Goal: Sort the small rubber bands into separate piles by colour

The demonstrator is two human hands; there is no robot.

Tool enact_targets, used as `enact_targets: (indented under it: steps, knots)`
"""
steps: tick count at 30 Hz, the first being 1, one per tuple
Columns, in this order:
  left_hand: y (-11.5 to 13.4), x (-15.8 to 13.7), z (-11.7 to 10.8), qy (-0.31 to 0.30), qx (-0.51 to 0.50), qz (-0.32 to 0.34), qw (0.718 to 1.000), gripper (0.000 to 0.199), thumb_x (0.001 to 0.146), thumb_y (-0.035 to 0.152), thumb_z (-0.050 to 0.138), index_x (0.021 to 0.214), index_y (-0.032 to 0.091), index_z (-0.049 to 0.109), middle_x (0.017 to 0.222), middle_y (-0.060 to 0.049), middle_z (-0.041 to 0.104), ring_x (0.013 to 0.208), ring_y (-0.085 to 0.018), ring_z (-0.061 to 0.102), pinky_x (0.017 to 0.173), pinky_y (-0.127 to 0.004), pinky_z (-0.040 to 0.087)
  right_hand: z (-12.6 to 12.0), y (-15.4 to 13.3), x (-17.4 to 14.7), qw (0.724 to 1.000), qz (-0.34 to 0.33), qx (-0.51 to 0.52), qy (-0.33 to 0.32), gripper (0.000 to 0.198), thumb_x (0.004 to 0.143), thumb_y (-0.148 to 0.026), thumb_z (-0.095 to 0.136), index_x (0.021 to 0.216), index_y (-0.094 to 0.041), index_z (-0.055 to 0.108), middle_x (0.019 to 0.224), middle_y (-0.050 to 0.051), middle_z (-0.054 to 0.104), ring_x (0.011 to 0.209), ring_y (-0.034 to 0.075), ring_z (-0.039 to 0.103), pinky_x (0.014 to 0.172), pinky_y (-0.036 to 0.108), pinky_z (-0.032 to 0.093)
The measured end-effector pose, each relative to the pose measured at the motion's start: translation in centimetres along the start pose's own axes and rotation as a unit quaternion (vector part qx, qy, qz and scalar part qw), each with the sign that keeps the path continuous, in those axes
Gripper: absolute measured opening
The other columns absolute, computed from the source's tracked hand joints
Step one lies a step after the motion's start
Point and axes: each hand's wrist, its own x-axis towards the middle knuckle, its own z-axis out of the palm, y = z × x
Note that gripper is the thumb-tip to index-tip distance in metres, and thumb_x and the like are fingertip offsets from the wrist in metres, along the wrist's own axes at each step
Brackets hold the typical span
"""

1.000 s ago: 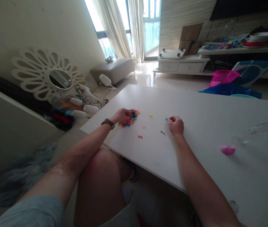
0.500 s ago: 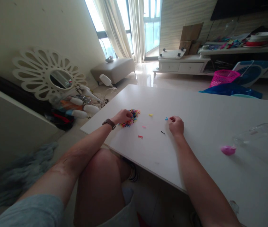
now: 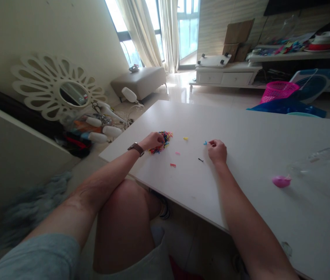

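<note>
My left hand (image 3: pixel 154 140), with a brown-strapped watch at its wrist, rests over a heap of small multicoloured strips (image 3: pixel 166 137), perhaps little rubber bands. Its fingers are pinched together in the heap, and whatever is between them is hidden. My right hand (image 3: pixel 217 151) is closed in a pinch beside a small blue piece (image 3: pixel 205 143). Whether the fingertips hold that piece or only lie by it, I cannot tell. Between the hands lie small yellow pieces (image 3: pixel 185 138), pink pieces (image 3: pixel 177 153), red pieces (image 3: pixel 173 165) and black pieces (image 3: pixel 200 160), each colour apart.
The white table (image 3: pixel 194 179) spreads under both arms. To the right are a clear plastic bottle (image 3: pixel 313 160) on its side and a shiny pink item (image 3: pixel 281 181). Past the table's left edge stands a lamp with white shades (image 3: pixel 112 131); a pink basket (image 3: pixel 278 91) is beyond the far edge.
The camera view has shifted slightly, so the table sits a little higher. My left hand has moved slightly within the heap; my right hand stays beside the blue piece.
</note>
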Motion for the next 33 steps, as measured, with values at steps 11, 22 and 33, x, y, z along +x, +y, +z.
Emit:
enact_targets:
  steps: [11,22,33]
  knots:
    - [1.0,-0.3,-0.8,0.045,0.017,0.019,0.999,0.019,0.071,0.026,0.067,0.081,0.015,0.079,0.072,-0.003,0.071,0.065,-0.014,0.059,0.062,-0.025,0.043,-0.1,-0.1,-0.1,1.000,0.000,0.002,0.000,0.015,0.080,-0.032,0.055,0.073,-0.022,0.065,0.086,0.008,0.070,0.081,0.024,0.057,0.079,0.036,0.045]
    - [0.4,-0.3,-0.8,0.068,-0.011,0.021,0.997,0.020,0.072,0.027,0.068,0.085,0.015,0.077,0.076,-0.004,0.073,0.070,-0.015,0.062,0.065,-0.026,0.046,0.1,0.1,-0.1,1.000,0.001,-0.002,-0.001,0.015,0.081,-0.031,0.056,0.076,-0.022,0.066,0.088,0.008,0.070,0.083,0.024,0.058,0.079,0.036,0.045]
    - [0.4,-0.2,-0.6,0.076,-0.034,0.012,0.996,0.019,0.069,0.025,0.069,0.083,0.014,0.077,0.080,-0.005,0.076,0.074,-0.017,0.067,0.070,-0.027,0.051,0.0,0.0,-0.1,1.000,0.005,0.004,-0.001,0.016,0.080,-0.033,0.056,0.076,-0.022,0.066,0.087,0.008,0.070,0.081,0.024,0.058,0.077,0.036,0.045]
